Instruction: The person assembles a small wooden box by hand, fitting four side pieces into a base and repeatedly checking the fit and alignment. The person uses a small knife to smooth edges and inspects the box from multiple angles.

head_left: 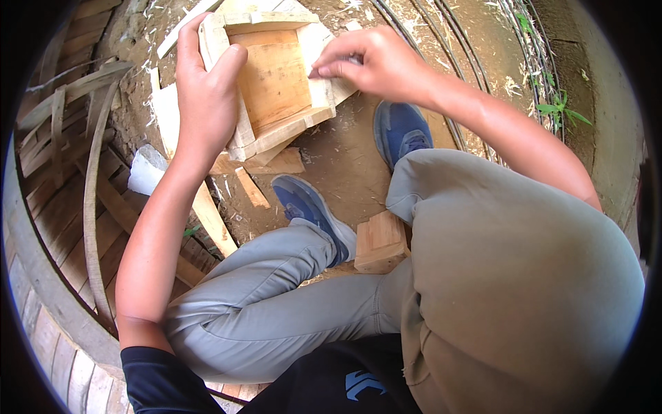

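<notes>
From where I stand, far left: wooden slats (62,234), with a curved wooden strip (92,200) upright across them in view. Next, a grey-white piece (147,170), material unclear, beside a long pale lath (214,219). The person's left grip (207,93) is closed on the left wall of a shallow, open-topped wooden box (274,86), thumb hooked over the rim. The box lies beyond the feet, upper centre, turned slightly askew, opening toward the person's head; other wood pieces show beneath it, contact unclear. Nearer the person, a left blue shoe (310,210) and a pale wood block (379,243), just beside each other on the earth floor (345,155). Right grip (383,65): thumb and forefinger drawn together at the box's right wall; a dark speck shows at the tips, too small to tell whether it is held. Right blue shoe (402,131) below that. Farther right, thin dark rods (469,45); then a green plant (562,110).
</notes>
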